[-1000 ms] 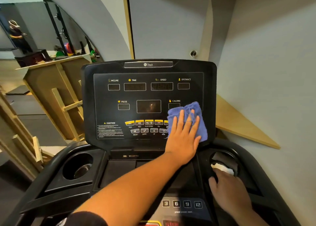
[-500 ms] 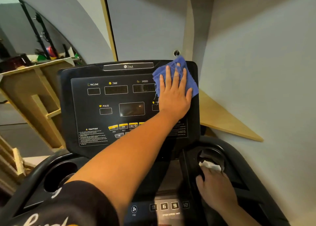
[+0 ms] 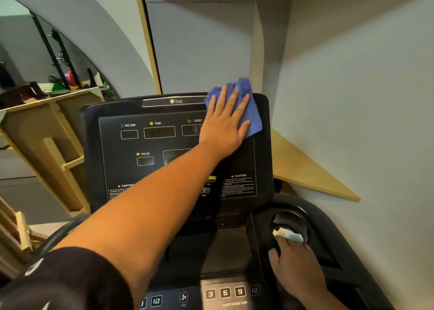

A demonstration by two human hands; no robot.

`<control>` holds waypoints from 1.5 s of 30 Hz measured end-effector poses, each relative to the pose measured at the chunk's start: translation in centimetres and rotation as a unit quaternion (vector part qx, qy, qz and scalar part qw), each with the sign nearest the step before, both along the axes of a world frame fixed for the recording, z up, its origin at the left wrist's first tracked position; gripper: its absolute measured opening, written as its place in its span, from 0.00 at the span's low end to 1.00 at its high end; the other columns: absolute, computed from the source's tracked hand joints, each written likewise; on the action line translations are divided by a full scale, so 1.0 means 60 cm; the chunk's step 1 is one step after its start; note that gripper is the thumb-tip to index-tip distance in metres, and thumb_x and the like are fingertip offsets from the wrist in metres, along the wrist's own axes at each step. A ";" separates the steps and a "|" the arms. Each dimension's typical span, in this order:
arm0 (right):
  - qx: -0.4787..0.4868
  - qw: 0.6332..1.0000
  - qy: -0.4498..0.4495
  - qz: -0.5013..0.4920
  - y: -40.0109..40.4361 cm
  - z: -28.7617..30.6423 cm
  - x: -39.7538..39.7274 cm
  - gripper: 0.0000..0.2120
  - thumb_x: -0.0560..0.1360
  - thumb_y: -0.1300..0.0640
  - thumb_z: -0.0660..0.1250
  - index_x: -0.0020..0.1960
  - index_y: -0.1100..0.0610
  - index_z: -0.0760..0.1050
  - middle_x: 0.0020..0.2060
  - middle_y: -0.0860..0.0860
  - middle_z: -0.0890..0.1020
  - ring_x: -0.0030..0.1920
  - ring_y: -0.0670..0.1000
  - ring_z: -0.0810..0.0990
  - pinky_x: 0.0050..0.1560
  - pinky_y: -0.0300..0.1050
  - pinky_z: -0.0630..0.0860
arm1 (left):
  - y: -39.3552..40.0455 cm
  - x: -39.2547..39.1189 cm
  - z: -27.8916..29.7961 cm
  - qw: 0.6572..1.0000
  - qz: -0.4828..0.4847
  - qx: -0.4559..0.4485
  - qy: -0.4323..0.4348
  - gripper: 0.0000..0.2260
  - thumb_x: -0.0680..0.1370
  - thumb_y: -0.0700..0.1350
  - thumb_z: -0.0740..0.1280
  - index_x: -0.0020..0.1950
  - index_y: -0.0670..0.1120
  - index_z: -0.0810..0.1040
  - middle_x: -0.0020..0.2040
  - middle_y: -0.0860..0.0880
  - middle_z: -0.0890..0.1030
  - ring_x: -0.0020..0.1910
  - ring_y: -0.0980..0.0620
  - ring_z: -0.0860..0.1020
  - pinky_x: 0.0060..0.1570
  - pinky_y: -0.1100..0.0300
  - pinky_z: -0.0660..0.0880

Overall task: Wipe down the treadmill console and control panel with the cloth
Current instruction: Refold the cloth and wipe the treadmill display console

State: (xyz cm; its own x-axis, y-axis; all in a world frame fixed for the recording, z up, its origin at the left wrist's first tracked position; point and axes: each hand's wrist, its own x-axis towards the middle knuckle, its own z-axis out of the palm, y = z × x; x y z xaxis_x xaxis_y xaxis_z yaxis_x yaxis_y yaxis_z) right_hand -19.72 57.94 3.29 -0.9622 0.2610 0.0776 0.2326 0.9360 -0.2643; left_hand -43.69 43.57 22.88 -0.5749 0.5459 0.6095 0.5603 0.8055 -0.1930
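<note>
The black treadmill console point(image 3: 117, 159) stands upright in front of me, with INCLINE, TIME, SPEED and PULSE displays. My left hand point(image 3: 223, 126) lies flat with fingers spread and presses a blue cloth point(image 3: 252, 119) against the console's top right corner. The cloth's upper edge sticks out above the console's rim. My forearm hides the middle display and most of the button rows. Lower down, my right hand point(image 3: 296, 265) rests on the right cup holder point(image 3: 293, 218), fingers curled over a crumpled white tissue point(image 3: 287, 235). The lower control panel point(image 3: 225, 292) shows number keys.
A grey wall point(image 3: 352, 98) runs close along the right side, with a triangular wooden board point(image 3: 305, 168) against it behind the console. A wooden frame point(image 3: 54, 145) stands to the left, and gym gear shows in a mirror behind it.
My left hand slid the blue cloth from the console's lower right button area up to its top right corner. My right hand stayed at the cup holder.
</note>
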 end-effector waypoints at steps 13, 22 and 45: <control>0.004 1.000 0.008 0.011 0.007 -0.016 -0.001 0.22 0.78 0.44 0.50 0.63 0.47 0.77 0.54 0.46 0.85 0.55 0.44 0.80 0.63 0.43 0.73 | -0.030 0.067 -0.121 0.948 -0.213 -0.235 -0.015 0.25 0.85 0.57 0.52 0.82 0.55 0.58 0.83 0.46 0.55 0.82 0.39 0.46 0.79 0.38 0.42; 0.000 1.000 0.004 0.011 0.002 -0.006 0.000 0.14 0.78 0.46 0.52 0.54 0.44 0.75 0.46 0.46 0.84 0.48 0.47 0.81 0.55 0.47 0.73 | -0.182 0.114 -0.184 0.935 -0.197 -0.284 -0.073 0.26 0.85 0.62 0.50 0.81 0.54 0.59 0.83 0.49 0.57 0.83 0.45 0.45 0.79 0.40 0.46; -0.024 1.000 0.004 0.000 -0.003 0.003 0.005 0.16 0.78 0.49 0.57 0.58 0.51 0.80 0.43 0.49 0.86 0.45 0.52 0.83 0.44 0.47 0.75 | -0.516 0.170 -0.253 0.976 0.150 0.045 -0.149 0.33 0.83 0.65 0.46 0.83 0.47 0.49 0.84 0.45 0.48 0.83 0.43 0.43 0.78 0.38 0.53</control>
State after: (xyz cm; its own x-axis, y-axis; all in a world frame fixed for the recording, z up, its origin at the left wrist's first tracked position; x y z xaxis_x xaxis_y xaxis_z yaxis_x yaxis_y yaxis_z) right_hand -19.43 57.76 3.45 -0.9614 0.2653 0.0731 0.2308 0.9220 -0.3107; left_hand -33.50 12.62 7.71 -0.8598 0.2775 0.4287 0.3172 0.9481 0.0226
